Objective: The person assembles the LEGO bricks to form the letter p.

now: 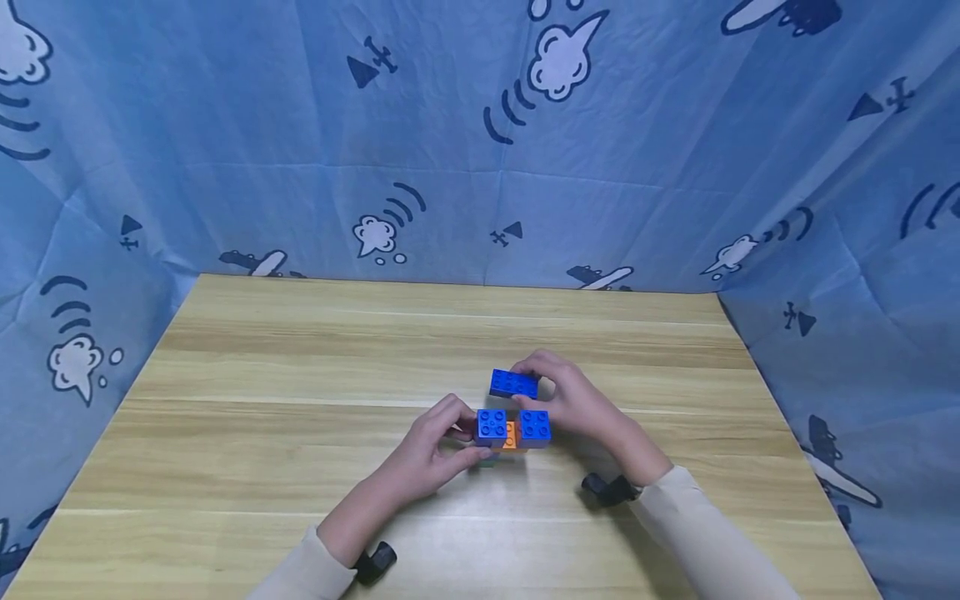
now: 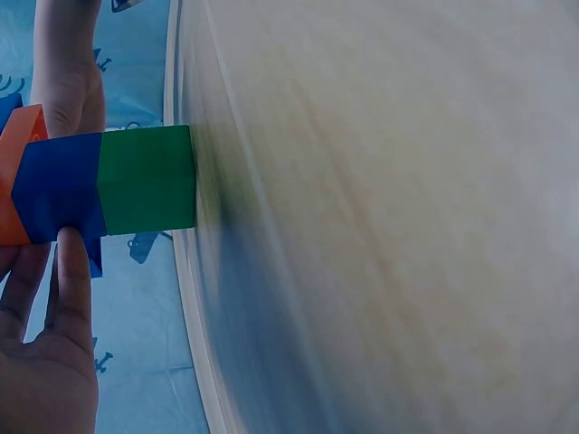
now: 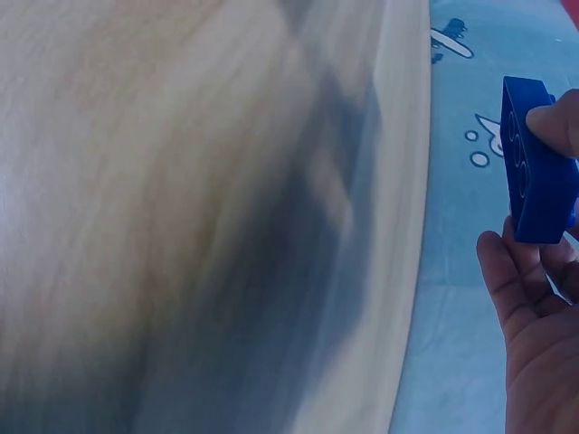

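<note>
My left hand grips a stack of toy building bricks above the table. Two square-topped blue bricks stand apart on an orange brick. Seen from the left wrist, a blue brick lies under the orange one, with a green brick at the bottom; a fingertip presses the blue side. Just behind the stack, my right hand pinches a longer blue brick by its right end. Its hollow underside with round tubes shows in the right wrist view.
The wood-grain table runs under both hands. A blue curtain with printed clouds and planes hangs behind it and along both sides. Black wrist cameras are strapped below each hand.
</note>
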A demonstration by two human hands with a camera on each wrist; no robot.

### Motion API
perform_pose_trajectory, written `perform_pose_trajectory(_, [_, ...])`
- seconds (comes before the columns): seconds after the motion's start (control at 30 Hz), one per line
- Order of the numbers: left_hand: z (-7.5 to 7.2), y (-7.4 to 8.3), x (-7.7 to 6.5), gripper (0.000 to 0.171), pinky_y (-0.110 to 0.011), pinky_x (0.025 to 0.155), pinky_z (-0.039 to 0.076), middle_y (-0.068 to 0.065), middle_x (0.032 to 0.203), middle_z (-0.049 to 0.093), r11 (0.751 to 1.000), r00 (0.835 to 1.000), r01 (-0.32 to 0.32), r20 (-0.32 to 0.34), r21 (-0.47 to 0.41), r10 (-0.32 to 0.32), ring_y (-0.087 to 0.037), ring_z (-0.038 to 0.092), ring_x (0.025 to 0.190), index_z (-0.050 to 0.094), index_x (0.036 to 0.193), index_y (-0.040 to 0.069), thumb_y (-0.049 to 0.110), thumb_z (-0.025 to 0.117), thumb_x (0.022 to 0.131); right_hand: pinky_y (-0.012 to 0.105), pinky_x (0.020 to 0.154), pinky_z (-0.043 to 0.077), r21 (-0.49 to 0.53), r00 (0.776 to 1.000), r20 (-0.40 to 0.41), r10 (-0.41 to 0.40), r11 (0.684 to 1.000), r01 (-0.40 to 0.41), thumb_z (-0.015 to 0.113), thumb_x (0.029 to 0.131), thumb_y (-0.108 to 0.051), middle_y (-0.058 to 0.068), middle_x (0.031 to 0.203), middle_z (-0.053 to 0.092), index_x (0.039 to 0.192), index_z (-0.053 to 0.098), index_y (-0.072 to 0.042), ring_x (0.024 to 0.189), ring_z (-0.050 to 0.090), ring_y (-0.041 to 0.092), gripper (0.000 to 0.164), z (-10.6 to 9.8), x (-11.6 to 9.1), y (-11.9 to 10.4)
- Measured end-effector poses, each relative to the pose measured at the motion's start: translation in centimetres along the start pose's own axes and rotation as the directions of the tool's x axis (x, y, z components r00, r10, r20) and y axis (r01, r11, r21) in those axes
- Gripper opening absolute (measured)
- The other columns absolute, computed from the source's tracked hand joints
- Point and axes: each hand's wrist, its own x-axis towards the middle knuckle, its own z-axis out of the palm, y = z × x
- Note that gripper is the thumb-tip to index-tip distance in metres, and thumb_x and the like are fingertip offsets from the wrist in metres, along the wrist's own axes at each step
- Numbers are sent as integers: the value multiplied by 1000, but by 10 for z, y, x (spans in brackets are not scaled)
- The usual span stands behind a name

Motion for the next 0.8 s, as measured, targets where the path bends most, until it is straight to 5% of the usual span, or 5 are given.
perform_pose_trajectory(0.8, [-1, 1, -1, 22, -27, 92, 65, -4, 110, 65, 1000, 1000, 4, 0, 1, -4, -13, 67, 104, 62, 109, 9, 15, 78, 94, 36, 91, 65, -41, 992, -119, -44, 998, 40, 82, 89, -14, 7, 115, 71, 117, 73, -7, 102, 67, 19, 30, -32, -12, -18])
